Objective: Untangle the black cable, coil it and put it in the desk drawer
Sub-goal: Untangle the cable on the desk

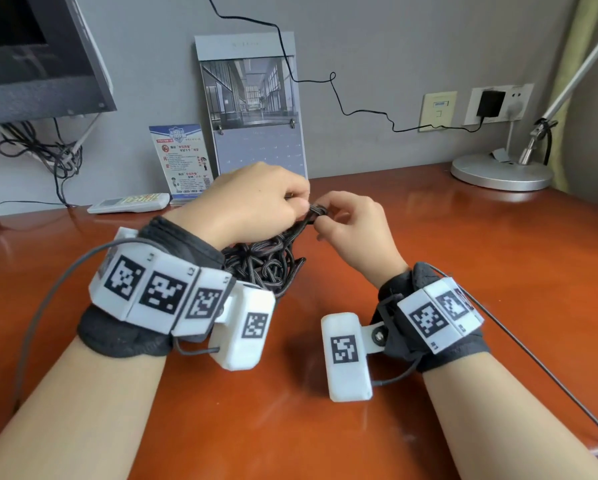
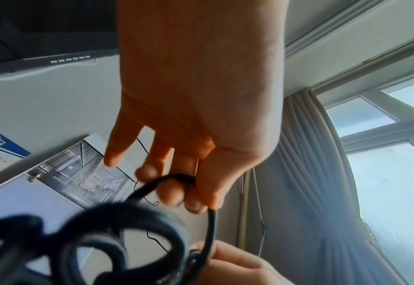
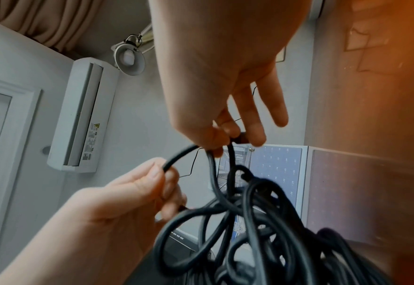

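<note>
Black cable (image 1: 266, 265) tangled above desk (image 1: 429, 271); left hand (image 1: 252, 199) and right hand (image 1: 356, 230) fingers pinching strands.

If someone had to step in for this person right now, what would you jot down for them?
Left hand: pinches a strand at the top of the black cable.
Right hand: pinches the same knot from the other side.
The cable hangs from both hands as a tangled bundle over the wooden desk; whether it touches the desk cannot be told.
Done: cable picked up, knot being worked.
Left: finish untangling, coil it, put it in the drawer, which is not in view.
</note>
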`<state>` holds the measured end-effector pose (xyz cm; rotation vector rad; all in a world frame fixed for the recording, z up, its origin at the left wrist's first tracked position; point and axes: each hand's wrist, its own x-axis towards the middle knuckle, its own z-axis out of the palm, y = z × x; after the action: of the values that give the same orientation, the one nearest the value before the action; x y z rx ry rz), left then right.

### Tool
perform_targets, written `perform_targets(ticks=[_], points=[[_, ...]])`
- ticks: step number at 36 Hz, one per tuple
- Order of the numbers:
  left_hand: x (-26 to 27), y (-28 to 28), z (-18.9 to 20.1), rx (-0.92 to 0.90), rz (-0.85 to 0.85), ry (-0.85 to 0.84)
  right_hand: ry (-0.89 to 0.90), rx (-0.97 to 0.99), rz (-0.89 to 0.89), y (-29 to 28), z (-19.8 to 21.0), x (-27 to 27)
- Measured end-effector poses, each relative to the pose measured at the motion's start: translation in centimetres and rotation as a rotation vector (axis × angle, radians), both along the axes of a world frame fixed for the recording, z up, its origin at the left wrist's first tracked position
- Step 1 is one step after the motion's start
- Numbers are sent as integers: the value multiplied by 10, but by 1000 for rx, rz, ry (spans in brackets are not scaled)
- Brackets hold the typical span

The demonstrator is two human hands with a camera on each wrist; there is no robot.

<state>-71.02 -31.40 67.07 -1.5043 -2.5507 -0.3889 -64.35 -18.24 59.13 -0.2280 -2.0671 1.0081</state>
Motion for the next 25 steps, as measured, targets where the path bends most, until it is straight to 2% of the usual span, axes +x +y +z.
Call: perform_targets(ticks=[4, 7, 11, 13, 16, 18, 20, 23, 25], points=[[-3, -5, 4, -18, -18, -114, 0, -145, -43, 2, -2, -3], [-3, -6, 6, -28, -17, -158, -5, -181, -86, 2, -5, -4], [-3, -8, 11, 10, -12, -108, -155, -370, 14, 1, -5, -2], [-2, -9, 12, -20, -17, -135, -173, -443, 61, -2, -3, 0], [-3, -9, 12, -68, -23, -164, -117, -369, 5, -6, -3, -2], [-4, -8, 9, -91, 5, -121, -76, -294, -20, -8, -3, -2], [-1, -5, 5, -121, 31, -65, -33, -208, -7, -12, -2, -1], [5, 1, 2, -112, 9, -68, 14, -71, 10, -14, -2, 1], [6, 1, 4, -99, 20, -59, 37, -66, -4, -13, -3, 0]])
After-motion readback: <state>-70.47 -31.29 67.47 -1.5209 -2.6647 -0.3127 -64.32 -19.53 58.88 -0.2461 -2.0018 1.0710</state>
